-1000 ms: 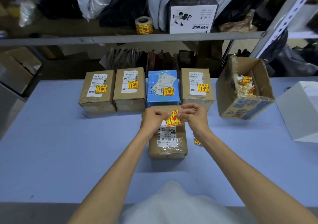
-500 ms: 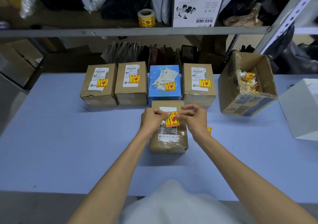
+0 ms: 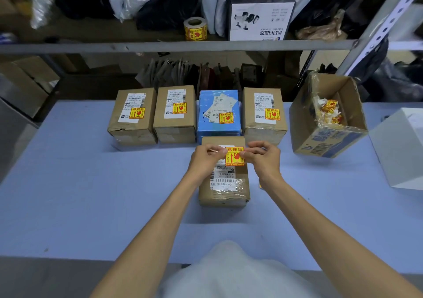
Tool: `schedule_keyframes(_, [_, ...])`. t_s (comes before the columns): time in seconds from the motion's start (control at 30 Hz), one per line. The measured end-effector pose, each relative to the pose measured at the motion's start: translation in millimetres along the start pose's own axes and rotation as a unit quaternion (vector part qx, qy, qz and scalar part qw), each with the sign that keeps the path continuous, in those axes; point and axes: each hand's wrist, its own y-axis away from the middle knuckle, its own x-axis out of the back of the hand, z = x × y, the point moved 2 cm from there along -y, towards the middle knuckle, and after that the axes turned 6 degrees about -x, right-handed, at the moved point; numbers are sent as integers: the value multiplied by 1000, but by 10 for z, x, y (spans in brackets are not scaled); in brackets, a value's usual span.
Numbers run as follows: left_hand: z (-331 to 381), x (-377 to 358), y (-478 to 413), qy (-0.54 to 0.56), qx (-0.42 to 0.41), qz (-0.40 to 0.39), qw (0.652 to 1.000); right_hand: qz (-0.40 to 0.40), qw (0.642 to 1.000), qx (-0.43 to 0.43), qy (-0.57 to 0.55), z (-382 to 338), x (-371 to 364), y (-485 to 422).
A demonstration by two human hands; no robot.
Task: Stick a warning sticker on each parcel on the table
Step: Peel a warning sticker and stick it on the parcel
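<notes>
A brown parcel (image 3: 225, 190) with a white shipping label lies in front of me on the blue table (image 3: 80, 194). Over its far end I hold a yellow and red warning sticker (image 3: 234, 156). My left hand (image 3: 207, 158) pinches its left edge and my right hand (image 3: 263, 157) pinches its right edge. Whether the sticker touches the parcel I cannot tell. Behind it stands a row of parcels, each bearing a sticker: two brown ones (image 3: 134, 116) (image 3: 175, 114), a blue one (image 3: 219, 114), and another brown one (image 3: 264, 112).
An open cardboard box (image 3: 320, 135) with crumpled sticker backings sits tilted at the right. A white box (image 3: 402, 148) stands at the far right. A sticker roll (image 3: 195, 28) rests on the shelf above. A small yellow scrap (image 3: 260, 185) lies by my right wrist.
The sticker was tilted and is now level and square over the parcel's far end. Both hands keep pinching it. The view shifted slightly.
</notes>
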Motion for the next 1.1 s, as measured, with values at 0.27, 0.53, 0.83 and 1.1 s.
schedule_keyframes(0.27, [-14, -82, -9, -14, 20, 1, 1000, 4, 1000, -6, 10, 27, -7, -16])
schedule_keyframes(0.53, [-4, -81, -17, -21, 18, -15, 999, 20, 998, -3, 53, 68, -19, -28])
schedule_keyframes(0.83, [-81, -143, 43, 4, 32, -34, 999, 36, 978, 40, 201, 153, -4, -53])
schedule_keyframes(1.1, [-115, -37, 62, 44, 69, -49, 995, -51, 989, -54, 131, 204, 97, -67])
